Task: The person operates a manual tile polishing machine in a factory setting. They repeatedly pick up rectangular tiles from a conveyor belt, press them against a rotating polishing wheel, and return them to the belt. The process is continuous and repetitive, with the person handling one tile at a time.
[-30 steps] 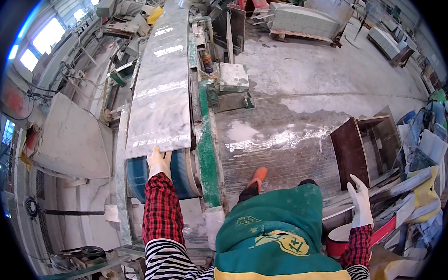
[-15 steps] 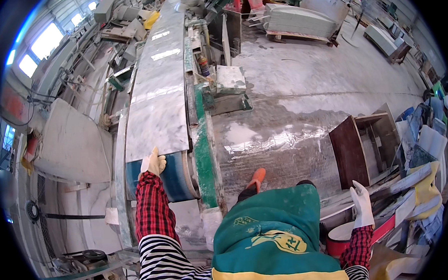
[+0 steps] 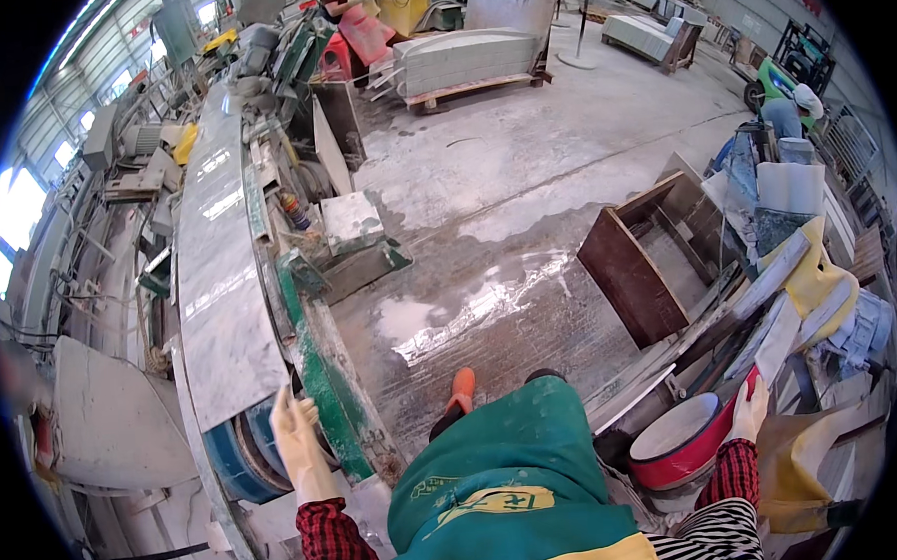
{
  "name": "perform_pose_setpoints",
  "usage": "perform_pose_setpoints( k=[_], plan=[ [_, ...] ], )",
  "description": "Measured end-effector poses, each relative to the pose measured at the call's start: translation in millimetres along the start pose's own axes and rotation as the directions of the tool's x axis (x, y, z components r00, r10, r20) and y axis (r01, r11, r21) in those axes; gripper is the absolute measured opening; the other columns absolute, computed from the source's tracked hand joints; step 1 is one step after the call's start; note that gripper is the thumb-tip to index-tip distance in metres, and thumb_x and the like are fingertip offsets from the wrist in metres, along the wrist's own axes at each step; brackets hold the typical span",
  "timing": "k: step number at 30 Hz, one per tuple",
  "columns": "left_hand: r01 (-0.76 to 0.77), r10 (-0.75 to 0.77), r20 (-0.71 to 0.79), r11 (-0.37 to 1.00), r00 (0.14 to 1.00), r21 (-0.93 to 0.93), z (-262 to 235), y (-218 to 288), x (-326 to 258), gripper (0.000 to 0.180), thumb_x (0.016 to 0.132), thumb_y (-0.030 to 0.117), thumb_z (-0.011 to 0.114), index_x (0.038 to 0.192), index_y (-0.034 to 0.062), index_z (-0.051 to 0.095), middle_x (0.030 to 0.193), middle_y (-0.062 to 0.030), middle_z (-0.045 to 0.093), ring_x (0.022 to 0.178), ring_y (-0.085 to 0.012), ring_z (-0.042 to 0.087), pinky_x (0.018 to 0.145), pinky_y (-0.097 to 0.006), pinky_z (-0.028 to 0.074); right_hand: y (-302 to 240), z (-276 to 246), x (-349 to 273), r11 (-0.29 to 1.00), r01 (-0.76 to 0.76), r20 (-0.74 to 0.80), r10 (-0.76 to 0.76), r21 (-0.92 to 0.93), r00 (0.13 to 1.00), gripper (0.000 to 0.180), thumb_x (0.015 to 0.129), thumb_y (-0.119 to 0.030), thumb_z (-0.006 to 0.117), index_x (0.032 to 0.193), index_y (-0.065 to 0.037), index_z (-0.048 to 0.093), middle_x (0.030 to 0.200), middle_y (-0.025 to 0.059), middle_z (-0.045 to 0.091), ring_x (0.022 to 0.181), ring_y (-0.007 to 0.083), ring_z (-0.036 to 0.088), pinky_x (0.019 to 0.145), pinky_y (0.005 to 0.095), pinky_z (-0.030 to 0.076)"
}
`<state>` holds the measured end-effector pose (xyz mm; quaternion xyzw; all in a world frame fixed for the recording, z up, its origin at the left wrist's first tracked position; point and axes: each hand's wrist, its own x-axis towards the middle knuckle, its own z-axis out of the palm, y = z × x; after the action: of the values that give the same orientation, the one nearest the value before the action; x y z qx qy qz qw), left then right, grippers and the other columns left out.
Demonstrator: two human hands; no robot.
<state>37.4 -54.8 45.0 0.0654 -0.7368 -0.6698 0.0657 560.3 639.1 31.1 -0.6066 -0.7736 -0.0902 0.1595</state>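
As it lies flat, stone slab (image 3: 228,335) shines | mottled grey-white | long

A blue conveyor belt (image 3: 233,468) carries a long, glossy grey-white slab (image 3: 229,340), lying flat along it.

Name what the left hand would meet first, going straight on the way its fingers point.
Most likely the pale slab, at its near right corner, just ahead of the left hand; depth is unclear, so the two may already touch.
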Motion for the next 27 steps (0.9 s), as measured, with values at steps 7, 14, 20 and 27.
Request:
perform_pose_setpoints(
  k=[7, 14, 20, 27],
  plan=[
    [-0.578, 0.403, 0.428, 0.415, 0.809, 0.702, 45, -38, 29, 0.054, 0.096, 0.007, 0.068, 0.148, 0.0037, 0.057, 0.151, -0.0244, 0.058, 0.143, -0.0428, 0.05, 0.122, -0.051, 0.037, -5, 44, -39, 0.99, 0.026, -0.181, -0.051, -0.139, 0.982, 0.044, 0.108, -0.032, 0.056, 0.144, -0.006, 0.063, 0.15, 0.0233, 0.06, 0.136, 0.041, 0.057, 0.114, 0.0498, 0.043],
    [-0.586, 0.377, 0.467, 0.316, 0.799, 0.746, 54, -53, 34, 0.062, 0.093, 0.007, 0.068, 0.154, 0.0037, 0.052, 0.157, -0.0169, 0.055, 0.15, -0.0385, 0.044, 0.127, -0.048, 0.029, -25, 16, -56, 0.995, -0.023, -0.224, 0.001, -0.097, 0.975, 0.044, 0.106, -0.028, 0.059, 0.143, -0.004, 0.063, 0.147, 0.0226, 0.062, 0.137, 0.0386, 0.057, 0.115, 0.0492, 0.042],
    [-0.548, 0.293, 0.463, 0.413, 0.836, 0.728, 65, 2, 8, 0.05, 0.098, 0.014, 0.065, 0.146, 0.0015, 0.058, 0.148, -0.0261, 0.057, 0.14, -0.0432, 0.047, 0.119, -0.052, 0.036, -59, -18, -60, 0.999, 0.019, -0.377, -0.034, -0.045, 0.926, 0.033, 0.096, -0.023, 0.068, 0.124, -0.005, 0.067, 0.131, 0.0196, 0.067, 0.12, 0.0393, 0.062, 0.104, 0.0509, 0.048],
    [-0.639, 0.409, 0.503, 0.349, 0.762, 0.685, 63, 15, -7, 0.05, 0.101, 0.025, 0.065, 0.142, -0.0019, 0.062, 0.142, -0.0295, 0.062, 0.135, -0.0466, 0.053, 0.117, -0.053, 0.038, -83, -57, -67, 0.996, 0.029, -0.387, 0.006, 0.083, 0.922, 0.031, 0.093, -0.016, 0.07, 0.12, -0.001, 0.064, 0.116, 0.0205, 0.065, 0.112, 0.0415, 0.061, 0.1, 0.0497, 0.05]
  ],
)
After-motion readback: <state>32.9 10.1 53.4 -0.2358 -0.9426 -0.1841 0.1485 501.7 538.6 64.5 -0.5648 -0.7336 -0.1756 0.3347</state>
